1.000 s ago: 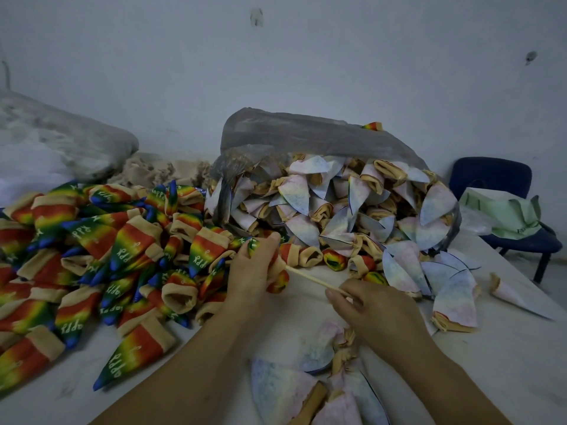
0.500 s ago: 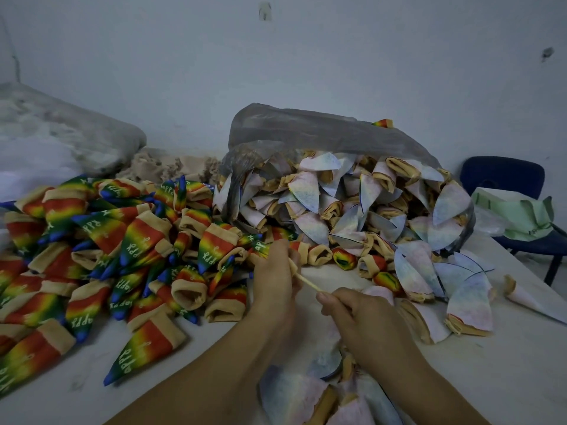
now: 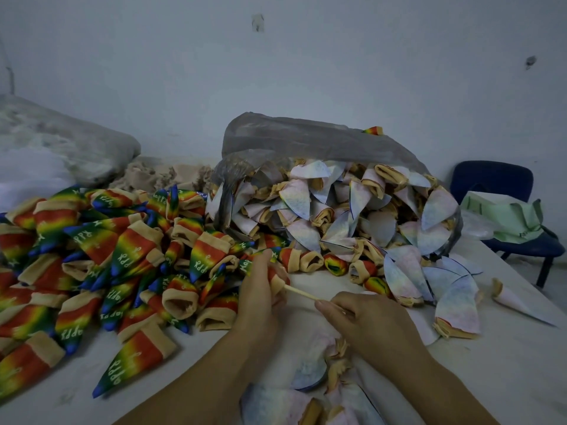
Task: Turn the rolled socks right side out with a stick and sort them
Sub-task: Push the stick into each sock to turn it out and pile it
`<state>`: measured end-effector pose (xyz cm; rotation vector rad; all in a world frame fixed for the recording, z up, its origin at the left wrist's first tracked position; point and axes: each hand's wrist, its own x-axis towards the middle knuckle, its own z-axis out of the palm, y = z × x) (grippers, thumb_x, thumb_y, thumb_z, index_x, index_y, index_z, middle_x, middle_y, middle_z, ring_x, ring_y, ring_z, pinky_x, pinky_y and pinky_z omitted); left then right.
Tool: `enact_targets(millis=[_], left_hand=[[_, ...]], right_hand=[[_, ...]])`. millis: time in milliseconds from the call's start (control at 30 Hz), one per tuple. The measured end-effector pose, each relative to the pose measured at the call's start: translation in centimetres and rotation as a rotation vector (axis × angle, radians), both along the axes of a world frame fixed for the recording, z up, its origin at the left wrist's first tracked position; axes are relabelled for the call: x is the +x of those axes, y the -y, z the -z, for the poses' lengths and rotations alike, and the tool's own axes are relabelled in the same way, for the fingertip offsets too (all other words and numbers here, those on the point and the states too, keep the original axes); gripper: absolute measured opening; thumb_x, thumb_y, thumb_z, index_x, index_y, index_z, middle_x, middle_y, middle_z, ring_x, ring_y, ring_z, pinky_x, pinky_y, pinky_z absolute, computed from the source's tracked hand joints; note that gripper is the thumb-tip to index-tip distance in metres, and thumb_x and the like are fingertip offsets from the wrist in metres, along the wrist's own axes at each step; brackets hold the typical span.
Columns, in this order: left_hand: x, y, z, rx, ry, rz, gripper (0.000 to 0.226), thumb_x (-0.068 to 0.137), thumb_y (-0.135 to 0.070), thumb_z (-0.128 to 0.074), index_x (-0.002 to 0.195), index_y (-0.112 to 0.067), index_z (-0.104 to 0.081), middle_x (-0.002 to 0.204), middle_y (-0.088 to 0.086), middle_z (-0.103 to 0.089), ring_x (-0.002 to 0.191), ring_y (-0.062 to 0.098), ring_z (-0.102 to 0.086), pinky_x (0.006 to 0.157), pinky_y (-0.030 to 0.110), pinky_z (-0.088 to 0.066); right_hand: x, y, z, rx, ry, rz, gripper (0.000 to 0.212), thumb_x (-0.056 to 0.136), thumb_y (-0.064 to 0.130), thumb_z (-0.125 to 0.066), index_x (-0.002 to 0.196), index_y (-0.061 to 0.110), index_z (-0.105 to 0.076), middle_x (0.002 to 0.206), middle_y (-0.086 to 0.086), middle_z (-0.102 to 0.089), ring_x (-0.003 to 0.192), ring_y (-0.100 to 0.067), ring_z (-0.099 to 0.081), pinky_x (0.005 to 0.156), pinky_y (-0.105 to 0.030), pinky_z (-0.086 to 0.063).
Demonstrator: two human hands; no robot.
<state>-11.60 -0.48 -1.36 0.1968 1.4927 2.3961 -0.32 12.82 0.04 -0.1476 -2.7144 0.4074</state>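
I see both forearms bare to the frame edge. Left hand and right hand seem bare too, in this dim light.

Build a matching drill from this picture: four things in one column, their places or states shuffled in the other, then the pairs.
Column one
1 stick
2 plastic bag
3 chair
4 rainbow socks

Column two
A far right, beyond the table
B spilling pale socks
C heaped on the table's left part
D pinched by the right hand, far end in the sock gripped by the left hand

Pairs: 1-D, 2-B, 3-A, 4-C
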Motion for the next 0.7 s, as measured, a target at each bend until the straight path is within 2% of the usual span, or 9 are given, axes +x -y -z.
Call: enact_targets(millis=[133,200,267,333,400,500,600,700], left_hand=[[0.4,-0.3,-0.5,0.084,0.044,0.085,0.05,0.099,-0.034,-0.048,0.053,-0.014,-0.043,0.048,-0.001,-0.035,0.036,0.01,-0.023,0.035,0.021,-0.019],[0.7,-0.8,-0.8,0.032,0.031,0.06,0.051,0.099,-0.028,-0.047,0.049,-0.017,-0.042,0.049,0.0,-0.033,0.037,0.011,-0.021,0.037,0.02,-0.017],[0.9,-1.3,-1.2,-0.024,0.001,0.02,0.055,0.097,-0.023,-0.045,0.042,-0.021,-0.041,0.046,0.0,-0.03,0.038,0.012,-0.02,0.039,0.021,-0.017],[1.0,-1.6,-1.4,-0.057,-0.019,-0.01,0.061,0.097,-0.022,-0.044,0.036,-0.023,-0.04,0.043,-0.001,-0.03,0.036,0.012,-0.021,0.04,0.021,-0.019],[1.0,-1.8,-1.6,-0.114,-0.028,-0.042,0.066,0.098,-0.023,-0.041,0.032,-0.023,-0.04,0.04,-0.002,-0.032,0.034,0.012,-0.025,0.042,0.023,-0.021],[1.1,-2.0,-1.8,-0.228,-0.024,-0.101,0.062,0.097,-0.027,-0.042,0.035,-0.023,-0.042,0.038,-0.002,-0.036,0.034,0.013,-0.032,0.04,0.024,-0.027],[1.2,-1.8,-1.3,-0.317,-0.032,-0.146,0.042,0.095,-0.029,-0.044,0.057,-0.013,-0.046,0.043,-0.003,-0.035,0.035,0.009,-0.032,0.035,0.019,-0.028],[1.6,-1.6,-0.6,-0.259,-0.055,-0.127,0.032,0.095,-0.033,-0.047,0.069,-0.015,-0.049,0.05,-0.004,-0.032,0.047,0.011,-0.033,0.049,0.026,-0.03]], right_hand=[[0.2,-0.3,-0.1,-0.036,0.005,-0.011,0.055,0.076,0.076,-0.015,0.058,0.032,-0.043,0.053,0.006,-0.045,0.055,-0.009,-0.046,0.058,-0.036,-0.044],[0.1,0.3,-0.1,-0.074,0.005,0.013,0.057,0.08,0.073,-0.022,0.069,0.03,-0.059,0.062,0.006,-0.058,0.063,-0.008,-0.054,0.062,-0.034,-0.047],[0.0,1.1,0.0,-0.145,-0.007,0.028,0.061,0.081,0.07,-0.025,0.082,0.026,-0.068,0.074,0.005,-0.067,0.069,-0.006,-0.058,0.065,-0.031,-0.048],[-0.1,1.9,0.1,-0.254,-0.018,0.038,0.06,0.078,0.07,-0.025,0.079,0.028,-0.067,0.07,0.007,-0.066,0.063,-0.005,-0.057,0.064,-0.028,-0.048],[-0.3,2.9,0.5,-0.361,-0.031,0.066,0.046,0.084,0.065,-0.034,0.07,0.03,-0.062,0.058,0.01,-0.059,0.057,-0.005,-0.055,0.064,-0.03,-0.048],[-0.7,3.7,1.0,-0.464,-0.003,0.134,0.041,0.09,0.058,-0.042,0.06,0.033,-0.055,0.05,0.014,-0.053,0.058,-0.004,-0.056,0.065,-0.032,-0.05],[-0.7,3.1,0.8,-0.397,0.005,0.141,0.042,0.09,0.059,-0.04,0.064,0.032,-0.059,0.059,0.012,-0.059,0.063,-0.003,-0.057,0.065,-0.029,-0.049],[-0.5,2.2,0.5,-0.134,-0.013,0.129,0.052,0.088,0.065,-0.029,0.079,0.029,-0.065,0.073,0.007,-0.065,0.068,-0.006,-0.058,0.066,-0.029,-0.049]])
